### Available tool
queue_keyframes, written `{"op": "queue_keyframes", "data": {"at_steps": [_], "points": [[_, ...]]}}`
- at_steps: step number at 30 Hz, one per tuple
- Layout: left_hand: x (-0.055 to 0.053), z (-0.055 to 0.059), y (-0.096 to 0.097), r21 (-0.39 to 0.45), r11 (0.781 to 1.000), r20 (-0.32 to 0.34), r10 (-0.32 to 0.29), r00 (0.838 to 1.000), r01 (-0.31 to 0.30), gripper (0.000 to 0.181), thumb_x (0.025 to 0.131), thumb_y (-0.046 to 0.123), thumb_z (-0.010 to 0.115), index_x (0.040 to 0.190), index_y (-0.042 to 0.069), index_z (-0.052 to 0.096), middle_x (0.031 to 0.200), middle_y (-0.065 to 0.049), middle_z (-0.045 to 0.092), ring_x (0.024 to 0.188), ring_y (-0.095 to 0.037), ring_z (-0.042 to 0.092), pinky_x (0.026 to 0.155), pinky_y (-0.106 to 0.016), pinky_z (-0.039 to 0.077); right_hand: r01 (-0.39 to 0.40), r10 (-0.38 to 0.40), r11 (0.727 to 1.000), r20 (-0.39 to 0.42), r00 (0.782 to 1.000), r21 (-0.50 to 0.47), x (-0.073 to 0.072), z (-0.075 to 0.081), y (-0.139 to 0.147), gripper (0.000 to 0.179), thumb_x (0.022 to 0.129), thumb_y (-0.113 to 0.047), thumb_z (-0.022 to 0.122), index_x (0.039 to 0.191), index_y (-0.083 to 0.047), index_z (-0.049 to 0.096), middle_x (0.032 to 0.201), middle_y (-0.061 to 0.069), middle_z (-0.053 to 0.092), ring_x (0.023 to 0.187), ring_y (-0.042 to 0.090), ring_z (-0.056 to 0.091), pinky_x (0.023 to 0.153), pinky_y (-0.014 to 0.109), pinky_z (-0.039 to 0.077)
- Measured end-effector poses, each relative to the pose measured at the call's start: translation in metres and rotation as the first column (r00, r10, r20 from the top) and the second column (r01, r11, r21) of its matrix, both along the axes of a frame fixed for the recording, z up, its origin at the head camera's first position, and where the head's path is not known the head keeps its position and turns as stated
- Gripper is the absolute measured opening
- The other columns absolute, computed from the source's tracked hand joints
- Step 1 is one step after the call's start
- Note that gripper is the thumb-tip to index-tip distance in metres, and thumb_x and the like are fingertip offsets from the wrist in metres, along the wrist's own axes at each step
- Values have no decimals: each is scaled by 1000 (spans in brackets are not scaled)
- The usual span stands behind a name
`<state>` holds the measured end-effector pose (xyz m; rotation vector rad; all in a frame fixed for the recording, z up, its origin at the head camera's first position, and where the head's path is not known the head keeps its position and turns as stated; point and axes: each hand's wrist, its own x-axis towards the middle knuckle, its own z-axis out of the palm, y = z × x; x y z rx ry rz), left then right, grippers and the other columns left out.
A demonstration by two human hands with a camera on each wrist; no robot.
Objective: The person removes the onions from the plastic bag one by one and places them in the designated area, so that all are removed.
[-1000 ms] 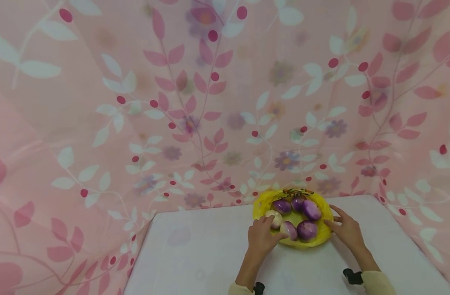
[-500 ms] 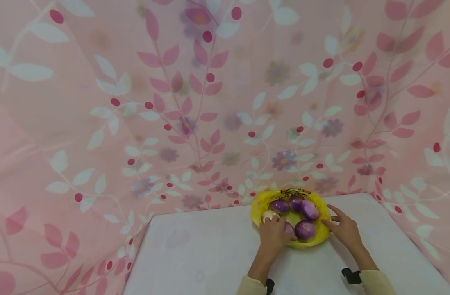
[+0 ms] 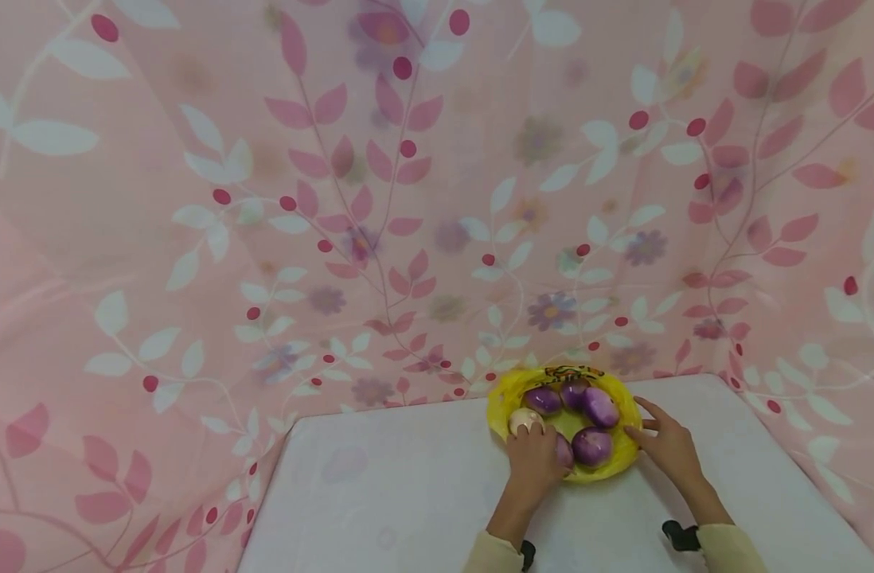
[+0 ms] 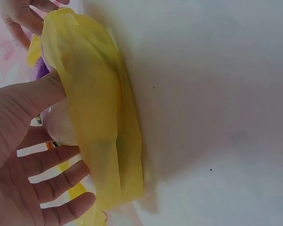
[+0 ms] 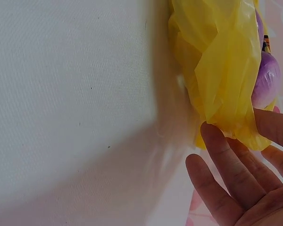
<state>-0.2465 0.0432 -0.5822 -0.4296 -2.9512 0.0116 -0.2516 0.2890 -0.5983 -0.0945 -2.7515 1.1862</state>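
A yellow plastic bag (image 3: 505, 398), rolled down into a shallow bowl shape, holds several purple onions (image 3: 591, 447) and a whitish onion (image 3: 525, 422). Reaching over the bag's front left rim, my left hand (image 3: 536, 460) grips a pale purple onion (image 3: 563, 452), which it partly covers in the head view. The left wrist view has the thumb on one side of this onion (image 4: 60, 123) and fingers on the other. My right hand (image 3: 669, 450) touches the bag's right side, its fingers (image 5: 228, 165) fairly straight against the yellow plastic (image 5: 221, 80).
The bag stands near the back edge of a white-covered table (image 3: 380, 485). A pink floral cloth (image 3: 437, 239) hangs behind the table and at its sides. Black straps (image 3: 680, 535) are on both wrists.
My left hand has moved right, from beside the whitish onion onto the pale purple onion at the front, and now grips it. The right hand stays at the bag's side.
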Motion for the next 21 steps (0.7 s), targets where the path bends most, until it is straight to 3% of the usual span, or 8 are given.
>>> {"op": "queue_keyframes", "data": {"at_steps": [7, 21], "points": [[2, 0, 0, -53, 998, -7, -21, 1000, 21, 71, 62, 67, 82, 115, 23, 63, 99, 3, 58, 90, -19, 52, 71, -35, 44, 3, -3, 1000, 19, 1000, -5, 1, 0, -1, 68, 92, -29, 70, 147, 0, 39, 117, 36, 60, 100, 49, 62, 68, 44, 57], [6, 6, -3, -16, 1000, -1, -9, 1000, 9, 73, 63, 70, 80, 116, 23, 63, 104, 4, 59, 93, -19, 52, 74, -36, 45, 7, -7, 1000, 15, 1000, 3, 3, -1, -1, 68, 92, -29, 70, 147, 0, 40, 118, 36, 59, 102, 51, 59, 71, 47, 57]]}}
